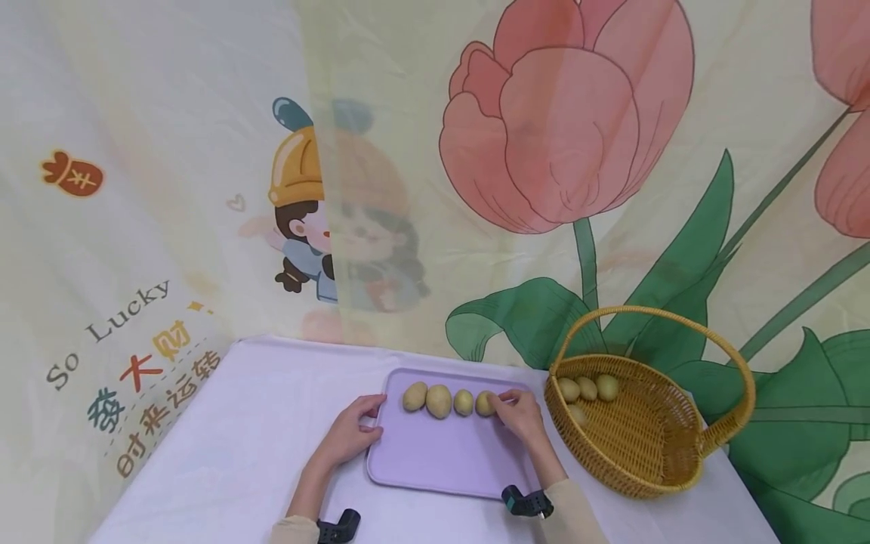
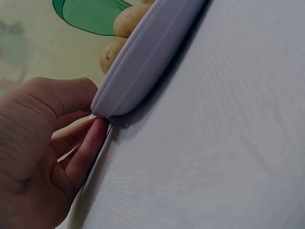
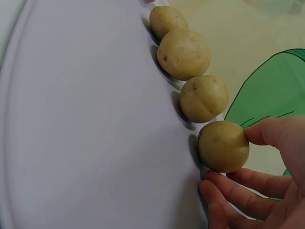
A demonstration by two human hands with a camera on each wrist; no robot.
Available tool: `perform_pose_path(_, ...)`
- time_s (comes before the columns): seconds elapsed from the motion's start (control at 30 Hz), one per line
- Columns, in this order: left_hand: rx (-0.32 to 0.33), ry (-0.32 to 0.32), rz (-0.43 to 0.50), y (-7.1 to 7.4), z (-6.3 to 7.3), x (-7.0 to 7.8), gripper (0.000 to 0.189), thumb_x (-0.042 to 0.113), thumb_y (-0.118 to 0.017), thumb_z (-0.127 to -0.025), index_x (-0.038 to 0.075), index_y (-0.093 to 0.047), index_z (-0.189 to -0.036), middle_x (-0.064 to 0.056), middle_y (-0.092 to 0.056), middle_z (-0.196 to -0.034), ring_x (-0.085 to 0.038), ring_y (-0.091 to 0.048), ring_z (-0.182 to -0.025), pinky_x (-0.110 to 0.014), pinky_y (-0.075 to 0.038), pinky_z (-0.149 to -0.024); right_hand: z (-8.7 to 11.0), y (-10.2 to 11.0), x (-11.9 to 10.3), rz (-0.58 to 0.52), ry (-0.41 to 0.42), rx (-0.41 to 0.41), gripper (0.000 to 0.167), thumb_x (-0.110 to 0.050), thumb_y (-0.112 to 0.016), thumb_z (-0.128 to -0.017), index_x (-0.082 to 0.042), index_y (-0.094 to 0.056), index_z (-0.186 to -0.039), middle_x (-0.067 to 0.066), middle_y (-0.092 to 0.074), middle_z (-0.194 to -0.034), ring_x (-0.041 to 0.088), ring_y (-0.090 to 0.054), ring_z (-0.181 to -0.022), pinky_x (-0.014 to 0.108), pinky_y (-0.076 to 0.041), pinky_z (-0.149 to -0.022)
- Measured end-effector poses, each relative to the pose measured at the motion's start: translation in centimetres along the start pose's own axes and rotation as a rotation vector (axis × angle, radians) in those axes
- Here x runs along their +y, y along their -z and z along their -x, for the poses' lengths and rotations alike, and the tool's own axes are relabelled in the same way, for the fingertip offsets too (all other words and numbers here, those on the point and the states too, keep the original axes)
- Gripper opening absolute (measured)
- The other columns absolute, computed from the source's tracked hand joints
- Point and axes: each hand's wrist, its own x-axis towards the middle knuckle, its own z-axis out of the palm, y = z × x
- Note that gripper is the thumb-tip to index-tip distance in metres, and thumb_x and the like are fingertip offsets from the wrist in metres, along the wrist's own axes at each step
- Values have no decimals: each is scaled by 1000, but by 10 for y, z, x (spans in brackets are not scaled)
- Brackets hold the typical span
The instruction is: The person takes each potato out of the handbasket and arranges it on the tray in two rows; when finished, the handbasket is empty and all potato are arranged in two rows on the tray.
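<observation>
A light purple tray (image 1: 442,461) lies on the table, with several potatoes (image 1: 439,401) in a row along its far side. At the right end of that row, my right hand (image 1: 519,414) pinches a potato (image 3: 223,146) between thumb and fingertips; this potato sits close beside its neighbour (image 3: 204,98). My left hand (image 1: 353,432) is at the tray's left edge. In the left wrist view, its thumb and bent fingers (image 2: 86,148) hold the tray's rim (image 2: 138,71), partly hidden behind it.
Right of the tray stands a woven basket (image 1: 646,483) with a tall arched handle (image 1: 652,310). Several potatoes (image 1: 587,388) lie at its far left side. A white cloth (image 1: 272,393) covers the table, and printed curtains (image 1: 381,151) hang behind it.
</observation>
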Motion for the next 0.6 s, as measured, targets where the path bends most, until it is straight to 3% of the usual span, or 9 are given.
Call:
perform_pose_path(0.13,-12,15,5,1,0,2,52,-7,-70,-77,-7,-59,-128,-19,-59,-121,-30,-59,-103,-30,-59,-80,0,-1,1,-12,9,-11,34,-26,-69,-88,7,-67,-92,11,-70,-68,18,-64,-57,25,-48,-53)
perform_pose_path(0.2,-35,61,12,2,1,8,54,-8,-70,-78,-8,-57,-130,-21,-58,-124,-35,-58,-106,-32,-59,-83,0,-2,2,-12,9,-14,34,-26,-70,-88,7,-67,-91,11,-70,-67,17,-64,-57,25,-49,-53)
perform_pose_path(0.6,-34,64,-8,3,0,10,53,-6,-70,-79,-7,-57,-130,-20,-59,-124,-33,-58,-105,-32,-59,-83,-1,6,1,6,21,-24,39,-28,-69,-89,10,-64,-99,10,-66,-68,19,-62,-60,26,-49,-52)
